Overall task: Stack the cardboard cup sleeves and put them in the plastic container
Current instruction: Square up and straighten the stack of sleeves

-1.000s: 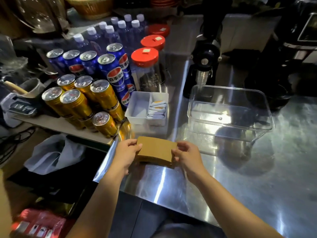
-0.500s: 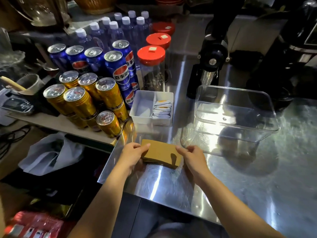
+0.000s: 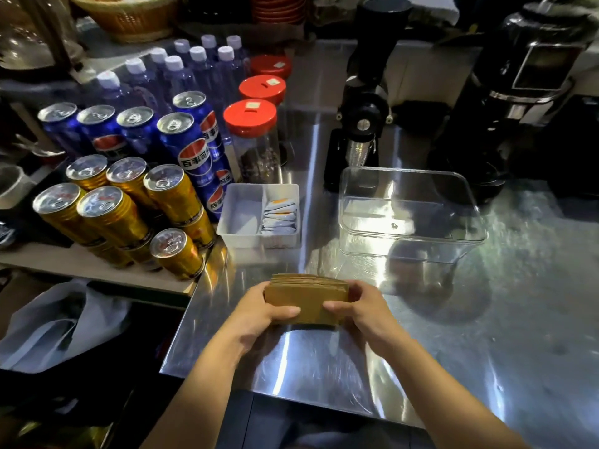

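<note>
A stack of brown cardboard cup sleeves (image 3: 308, 294) stands on its long edge on the steel counter (image 3: 486, 335), its upper edges showing as a fan of layers. My left hand (image 3: 262, 315) grips the stack's left end and my right hand (image 3: 359, 311) grips its right end, thumbs across the near face. The clear plastic container (image 3: 408, 218) sits empty and open-topped behind and to the right of the stack, a short gap away.
A white divided tray (image 3: 246, 218) with sachets sits just behind the stack to the left. Gold cans (image 3: 113, 215) and blue cans (image 3: 191, 147) crowd the left, with red-lidded jars (image 3: 252, 134) behind. Black coffee grinders (image 3: 363, 118) stand behind the container. The counter's left edge is close.
The sleeves lay flat on the counter between my hands; now both hands have tipped the stack upright onto its edge and squeezed it together.
</note>
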`<act>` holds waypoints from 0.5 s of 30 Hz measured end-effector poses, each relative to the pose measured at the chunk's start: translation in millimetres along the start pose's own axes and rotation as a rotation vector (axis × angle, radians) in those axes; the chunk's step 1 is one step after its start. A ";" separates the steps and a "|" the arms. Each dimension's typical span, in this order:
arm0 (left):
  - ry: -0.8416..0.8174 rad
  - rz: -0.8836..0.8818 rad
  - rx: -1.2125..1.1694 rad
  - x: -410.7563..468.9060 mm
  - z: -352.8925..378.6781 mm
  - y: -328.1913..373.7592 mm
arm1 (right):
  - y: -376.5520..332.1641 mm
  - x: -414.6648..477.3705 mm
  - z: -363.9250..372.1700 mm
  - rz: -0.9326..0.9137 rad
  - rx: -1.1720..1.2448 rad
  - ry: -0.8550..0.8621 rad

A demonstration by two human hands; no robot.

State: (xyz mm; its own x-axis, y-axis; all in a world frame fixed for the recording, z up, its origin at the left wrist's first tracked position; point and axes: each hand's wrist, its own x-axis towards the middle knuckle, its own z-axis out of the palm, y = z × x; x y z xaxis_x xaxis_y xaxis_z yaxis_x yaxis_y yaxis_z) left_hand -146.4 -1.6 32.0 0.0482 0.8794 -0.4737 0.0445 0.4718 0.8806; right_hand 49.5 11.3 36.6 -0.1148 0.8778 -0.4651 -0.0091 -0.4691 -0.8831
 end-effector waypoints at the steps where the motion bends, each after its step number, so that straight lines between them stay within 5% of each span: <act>1: 0.003 0.065 -0.003 -0.6 9.2 -1.3 | 0.6 -2.3 -7.9 -0.063 -0.007 0.016; 8: -0.036 0.189 -0.151 -1.8 59.7 -13.2 | 14.3 -15.7 -48.0 -0.312 -0.107 0.040; 15: -0.114 0.207 -0.446 -0.9 74.7 -16.3 | 35.8 -21.1 -44.2 -0.240 0.046 0.001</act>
State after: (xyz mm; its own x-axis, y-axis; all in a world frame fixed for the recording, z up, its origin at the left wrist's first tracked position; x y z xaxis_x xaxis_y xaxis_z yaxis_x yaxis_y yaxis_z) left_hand -72.6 -14.8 16.9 0.1207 0.9566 -0.2653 -0.4072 0.2914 0.8656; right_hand 95.5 -19.7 12.1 -0.1027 0.9648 -0.2422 -0.0813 -0.2508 -0.9646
